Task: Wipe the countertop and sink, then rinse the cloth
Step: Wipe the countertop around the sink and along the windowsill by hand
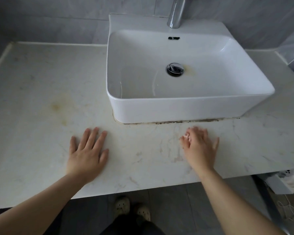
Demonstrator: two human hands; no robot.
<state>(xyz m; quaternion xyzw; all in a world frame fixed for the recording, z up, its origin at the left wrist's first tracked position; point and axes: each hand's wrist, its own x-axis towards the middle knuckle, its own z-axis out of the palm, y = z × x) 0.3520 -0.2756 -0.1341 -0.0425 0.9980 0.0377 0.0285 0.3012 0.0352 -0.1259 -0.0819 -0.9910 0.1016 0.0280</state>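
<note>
We see both hands over the front strip of the countertop [41,78], on the near side of the sink [176,106]. The left hand [87,153] lies palm down, flat on the stone, fingers spread and holding nothing. The right hand [199,148] is blurred, its fingers loosely apart and empty; we cannot tell whether it touches the surface. The two hands are well apart, with bare marble between them.

The sink is a white box-shaped basin standing on top of the counter, toward the right. Its drain [175,69] has a chrome plug, with a yellowish mark just to its right. An overflow slot [173,38] sits in the back wall, and the chrome faucet [176,12] rises behind the rim.

A dark, speckled line of grime [185,122] runs along the seam where the basin's front meets the counter, just beyond the right hand. A yellow-brown stain [58,106] marks the counter left of the sink, beyond the left hand. We see no cloth in view.

Below the counter edge we see light shoes [122,205] on a dark floor, and at the right a white box [283,182] with thin white cords [290,211] trailing from it.
</note>
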